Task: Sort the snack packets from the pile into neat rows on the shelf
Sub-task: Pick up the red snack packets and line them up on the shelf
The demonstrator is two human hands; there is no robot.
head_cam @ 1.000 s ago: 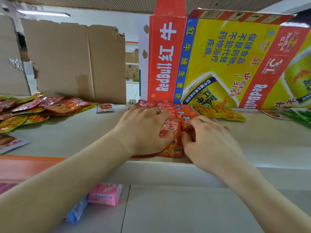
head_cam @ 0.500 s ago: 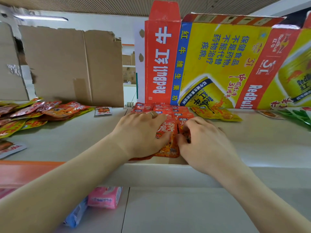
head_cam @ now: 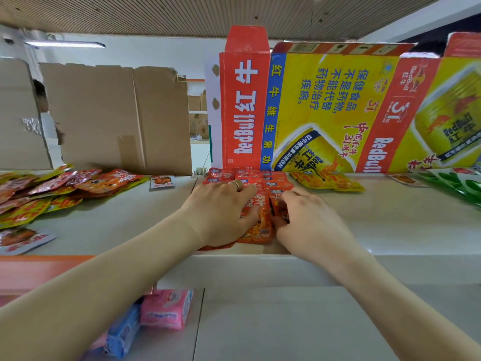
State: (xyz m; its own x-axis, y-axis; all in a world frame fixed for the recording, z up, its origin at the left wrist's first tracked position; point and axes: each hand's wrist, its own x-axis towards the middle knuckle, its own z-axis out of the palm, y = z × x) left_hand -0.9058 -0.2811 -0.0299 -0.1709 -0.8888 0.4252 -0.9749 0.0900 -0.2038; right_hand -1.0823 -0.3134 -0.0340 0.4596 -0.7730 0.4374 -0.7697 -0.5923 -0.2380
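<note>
At the middle of the shelf [head_cam: 117, 220], from the front edge back to the Red Bull carton [head_cam: 325, 108]: red packets [head_cam: 257, 227] in short overlapping rows. Pressed flat on their left side, palm down, the left hand [head_cam: 221, 212], fingers [head_cam: 242, 190] nearly straight and close together, ring on one, thumb against the nearest packet. Just beside it on the right side of the rows, the right hand [head_cam: 309, 222], fingers [head_cam: 289, 201] curled and pinching the edge of a red packet.

Along the left end of the shelf, a loose pile [head_cam: 59, 188] of red, orange and yellow packets, with a brown cardboard sheet [head_cam: 114, 115] standing behind. Near the back edge between pile and rows, one small pale packet [head_cam: 162, 181]. Right of the rows, against the carton, yellow packets [head_cam: 328, 181]; toward the right end, green packets [head_cam: 458, 183]. Below the shelf, a pink packet [head_cam: 166, 308] touching a blue one [head_cam: 122, 332].
</note>
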